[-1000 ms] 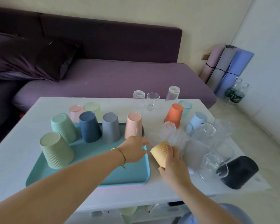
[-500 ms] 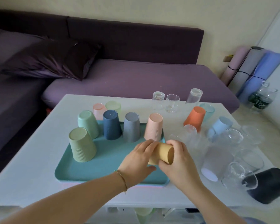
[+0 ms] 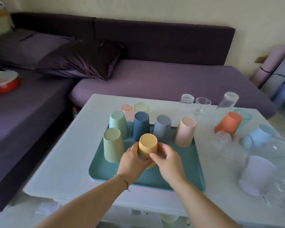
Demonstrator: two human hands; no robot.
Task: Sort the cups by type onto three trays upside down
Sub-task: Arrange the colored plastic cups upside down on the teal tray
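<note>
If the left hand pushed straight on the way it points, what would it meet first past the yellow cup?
Probably the grey cup, upside down on the teal tray beyond the yellow cup the left hand grips; depth is unclear.

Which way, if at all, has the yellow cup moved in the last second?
Yes. The yellow cup went left, from the table beside the tray to over it, base up.

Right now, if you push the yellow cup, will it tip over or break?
Probably not easily. The yellow cup is upside down with its wider mouth toward the teal tray, so it should stand steady. It looks like matte plastic, so likely light and not fragile. Being light, a hard push could slide it on the smooth tray.
</note>
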